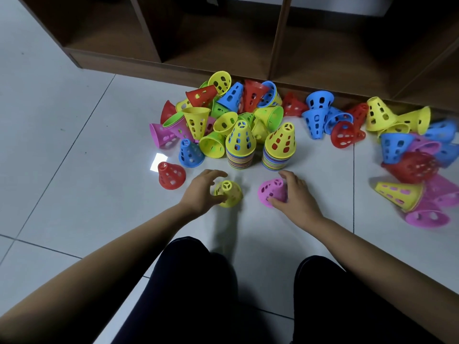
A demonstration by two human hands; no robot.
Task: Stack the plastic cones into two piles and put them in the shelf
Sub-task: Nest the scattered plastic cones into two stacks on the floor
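Dark-trousered knees [248, 281] frame two hands on upright cones — the left hand [202, 192] curls around a yellow cone [228, 194], the right hand [296, 194] around a pink cone [272, 192] — each just before its own pile, left pile [240, 147] and right pile [279, 148].

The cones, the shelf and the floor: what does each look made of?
Cones, like the yellow cone in the left hand: moulded plastic, slightly glossy, with thin walls and punched holes. Shelf: probably wood-grain laminate board, matte brown. Floor: glazed ceramic tile, judging by the grout lines and a bright reflection.
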